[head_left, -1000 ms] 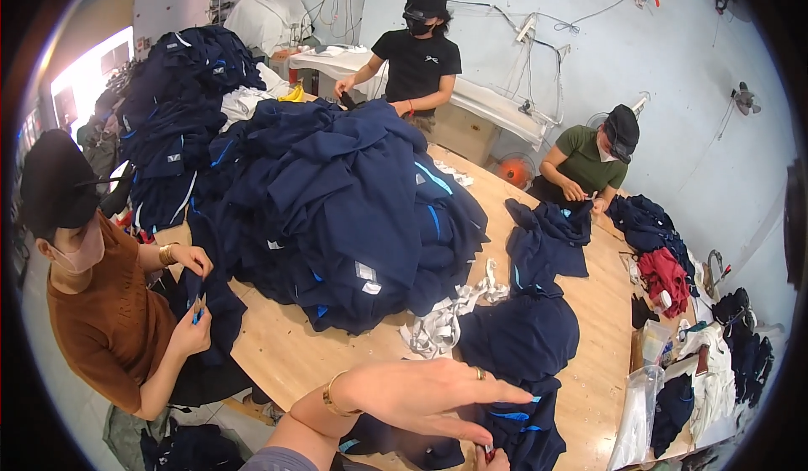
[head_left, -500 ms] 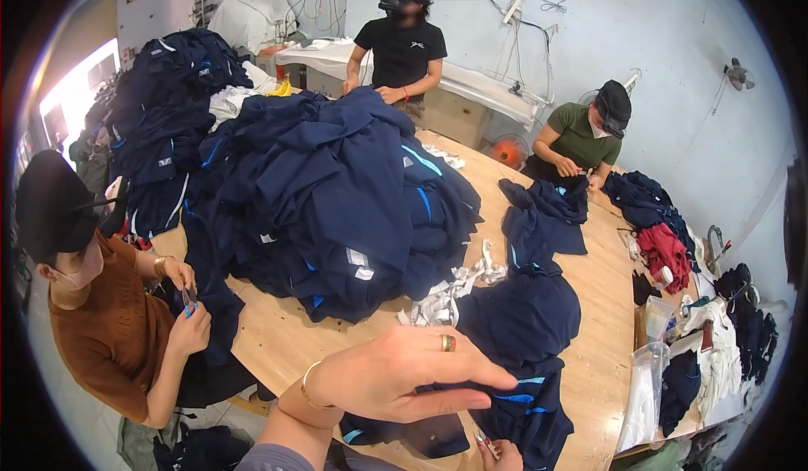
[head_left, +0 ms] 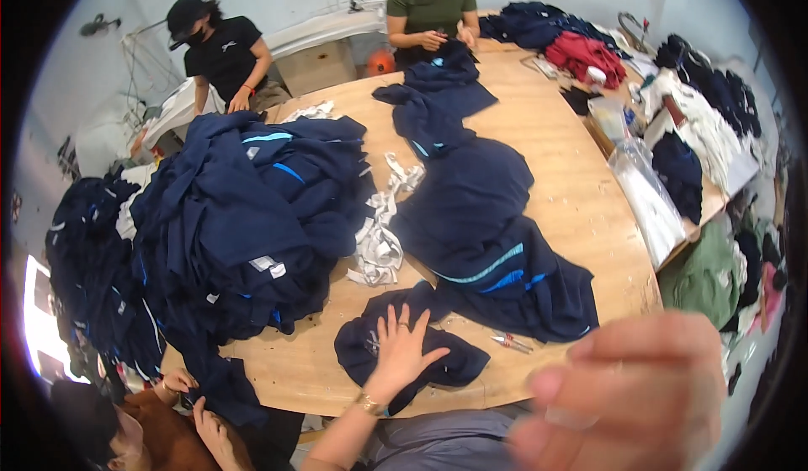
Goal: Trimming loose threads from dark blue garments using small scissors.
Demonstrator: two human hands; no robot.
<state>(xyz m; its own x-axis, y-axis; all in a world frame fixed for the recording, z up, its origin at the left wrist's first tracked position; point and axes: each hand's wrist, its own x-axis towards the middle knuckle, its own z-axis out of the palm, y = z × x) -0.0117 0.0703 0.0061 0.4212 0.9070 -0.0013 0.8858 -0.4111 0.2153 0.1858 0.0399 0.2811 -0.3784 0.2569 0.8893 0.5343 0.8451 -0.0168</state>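
Fingers spread, my left hand (head_left: 402, 349) lies flat on a small navy garment piece (head_left: 459, 360) near the table's front edge. My right hand (head_left: 631, 395) is raised close to the camera at the lower right, blurred by motion; whether its fingers hold anything is unclear. Between the hands, a pair of thread snips (head_left: 511, 342) rests on the table. Just beyond the snips spreads a navy garment (head_left: 547, 298) with light blue and bright blue stripes, joined or overlapping with more navy cloth (head_left: 471, 185) farther back.
A big heap of navy garments (head_left: 244, 210) covers the table's left, with white fabric strips (head_left: 379, 239) beside it. Co-workers sit or stand at the lower left, far left and far side. A side table at right carries a plastic bag (head_left: 648, 197) and red cloth (head_left: 585, 57).
The view has swung right. My left hand has gone from raised in the air down onto the navy piece. My right hand has let go of the snips and lifted toward the camera.
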